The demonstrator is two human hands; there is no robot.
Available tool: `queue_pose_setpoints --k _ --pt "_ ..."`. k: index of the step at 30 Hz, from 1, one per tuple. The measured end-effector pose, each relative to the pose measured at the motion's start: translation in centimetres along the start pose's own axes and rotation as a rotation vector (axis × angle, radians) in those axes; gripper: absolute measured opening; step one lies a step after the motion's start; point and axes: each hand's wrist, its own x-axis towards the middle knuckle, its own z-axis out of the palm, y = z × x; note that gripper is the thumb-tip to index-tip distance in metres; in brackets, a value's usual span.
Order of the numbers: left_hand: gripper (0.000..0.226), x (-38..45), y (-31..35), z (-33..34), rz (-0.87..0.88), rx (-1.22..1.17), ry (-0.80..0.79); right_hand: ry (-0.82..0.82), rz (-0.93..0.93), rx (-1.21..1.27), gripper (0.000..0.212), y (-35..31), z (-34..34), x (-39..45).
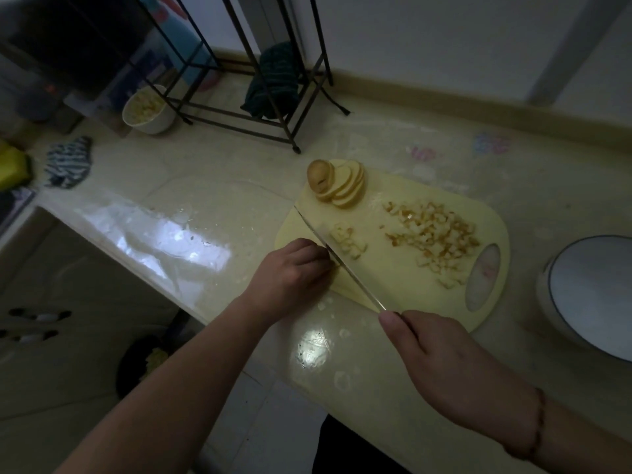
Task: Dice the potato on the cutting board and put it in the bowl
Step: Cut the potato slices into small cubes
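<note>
Dim worktop (pixel 205 172): at the board's (pixel 393 278) near-left edge, the left hand (pixel 290 271) curls over potato strips, steadying them while the right hand (pixel 455 364) grips the knife (pixel 342 265) to dice.

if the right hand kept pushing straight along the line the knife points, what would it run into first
The right hand grips the knife, which points up-left across the cutting board. Straight on, it would likely first meet the left hand, pressed beside the blade, though depth is unclear; the small diced pile lies just right of that line.
</note>
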Motion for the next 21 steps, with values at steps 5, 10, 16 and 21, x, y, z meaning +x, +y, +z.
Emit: queue_pose_setpoints --k 5,10,16,21 --pt "0.008 0.2 0.2 -0.1 -0.003 0.005 0.017 -0.006 -0.004 -0.002 0.058 -0.2 0.0 0.3" --pt "0.011 0.1 0.2 -0.1 -0.015 -0.013 0.027 -0.015 0.018 -0.001 0.057 -0.2 0.1 0.5" --pt "0.009 0.0 0.1 -0.1 -0.042 -0.026 0.019 -0.05 0.067 0.0 0.059 -0.6 -0.2 0.6" --pt "0.008 -0.1 -0.3 -0.5 -0.121 -0.003 0.076 -0.069 0.161 0.061 0.06 -0.6 -1.4 0.7"
